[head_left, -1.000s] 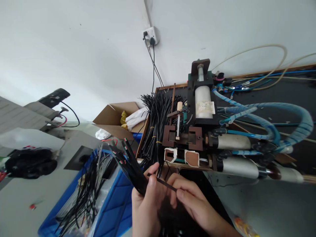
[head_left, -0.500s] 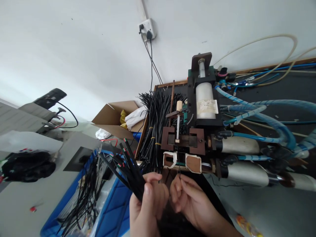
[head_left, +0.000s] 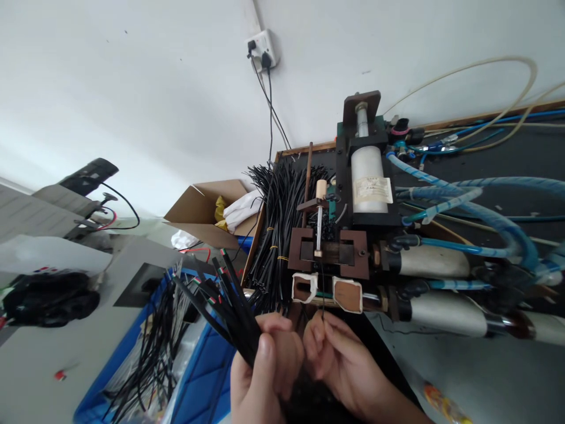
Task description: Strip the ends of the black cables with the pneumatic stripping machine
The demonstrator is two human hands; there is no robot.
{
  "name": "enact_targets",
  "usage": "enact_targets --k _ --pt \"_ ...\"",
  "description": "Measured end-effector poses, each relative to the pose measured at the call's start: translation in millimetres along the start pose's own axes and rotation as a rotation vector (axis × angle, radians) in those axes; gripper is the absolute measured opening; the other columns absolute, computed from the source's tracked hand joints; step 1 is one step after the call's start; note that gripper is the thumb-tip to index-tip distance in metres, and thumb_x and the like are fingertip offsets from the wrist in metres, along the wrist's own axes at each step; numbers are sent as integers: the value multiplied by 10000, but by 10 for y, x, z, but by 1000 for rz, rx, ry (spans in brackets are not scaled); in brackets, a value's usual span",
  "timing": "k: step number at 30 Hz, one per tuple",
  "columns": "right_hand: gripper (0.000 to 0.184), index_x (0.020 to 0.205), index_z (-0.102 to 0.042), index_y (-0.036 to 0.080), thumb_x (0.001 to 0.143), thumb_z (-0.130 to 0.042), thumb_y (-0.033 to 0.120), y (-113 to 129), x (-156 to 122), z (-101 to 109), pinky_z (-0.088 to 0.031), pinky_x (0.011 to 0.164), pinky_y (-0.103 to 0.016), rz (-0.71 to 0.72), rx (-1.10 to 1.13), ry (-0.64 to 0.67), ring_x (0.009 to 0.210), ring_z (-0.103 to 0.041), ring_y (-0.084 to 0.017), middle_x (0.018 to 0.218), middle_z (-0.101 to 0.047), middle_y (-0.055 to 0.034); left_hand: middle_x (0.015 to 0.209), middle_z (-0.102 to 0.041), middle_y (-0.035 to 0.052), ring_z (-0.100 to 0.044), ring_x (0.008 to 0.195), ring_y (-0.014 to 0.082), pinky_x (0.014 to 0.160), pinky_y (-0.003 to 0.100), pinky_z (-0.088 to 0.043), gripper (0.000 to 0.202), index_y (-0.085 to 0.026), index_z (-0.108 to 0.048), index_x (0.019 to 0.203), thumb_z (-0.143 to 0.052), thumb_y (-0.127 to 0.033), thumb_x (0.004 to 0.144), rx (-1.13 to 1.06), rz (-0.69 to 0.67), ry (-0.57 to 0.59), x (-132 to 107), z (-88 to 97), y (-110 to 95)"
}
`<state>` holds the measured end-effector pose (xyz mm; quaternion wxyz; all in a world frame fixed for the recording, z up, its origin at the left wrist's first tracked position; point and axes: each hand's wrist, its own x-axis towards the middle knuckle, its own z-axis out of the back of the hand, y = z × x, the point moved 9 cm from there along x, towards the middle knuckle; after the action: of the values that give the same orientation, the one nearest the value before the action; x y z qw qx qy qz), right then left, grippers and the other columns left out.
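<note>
My left hand [head_left: 269, 359] is closed around a bunch of black cables [head_left: 233, 306], whose cut ends show red, green and white wires. Beside it, my right hand [head_left: 339, 350] pinches a single thin black cable [head_left: 323, 294] between thumb and fingers. That cable runs up between two brown pads [head_left: 347, 294] edged in white, toward the brown jaw block [head_left: 329, 253] of a pneumatic machine. The cable's far end is hidden at the block. Both hands are close together, just below the pads.
A thick pile of black cables [head_left: 280, 229] lies left of the machine. Further left are a cardboard box [head_left: 198, 215] and a blue bin [head_left: 194, 377] with loose cables. Air cylinders [head_left: 435, 262] and blue hoses [head_left: 468, 241] occupy the right side. A white cylinder [head_left: 369, 182] stands behind.
The pads stand slightly farther apart at the cable, and more of the cable shows between them. Both hands have hardly moved and keep their grips.
</note>
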<state>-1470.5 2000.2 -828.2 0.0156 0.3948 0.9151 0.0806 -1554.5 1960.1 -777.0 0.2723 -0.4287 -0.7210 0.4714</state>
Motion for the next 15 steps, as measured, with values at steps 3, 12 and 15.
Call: enact_targets --k 3,12,15 --pt "257 853 -735 151 1011 -765 351 -2 27 -8 -463 586 -167 -6 -18 -18 598 -596 -92 749 -681 -20 510 -317 -91 -316 434 77 471 196 -347 305 -191 -799 1087 -642 -450 1047 -9 -10 -5 6 -8 -10" --pt "278 856 -720 156 992 -785 389 -39 34 63 -491 575 -168 -11 -65 -74 564 -589 -90 728 -687 -17 491 -324 -91 -329 415 80 450 198 -357 276 -181 -790 1013 -695 -440 1008 -13 11 -57 9 -30 -28" --pt "282 844 -721 158 975 -804 394 -52 39 51 -493 572 -175 -22 -60 -82 614 -619 -113 745 -701 -33 499 -339 -89 -333 419 77 456 198 -362 276 -185 -785 1017 -702 -449 1004 -13 28 -67 -1 -7 -26"
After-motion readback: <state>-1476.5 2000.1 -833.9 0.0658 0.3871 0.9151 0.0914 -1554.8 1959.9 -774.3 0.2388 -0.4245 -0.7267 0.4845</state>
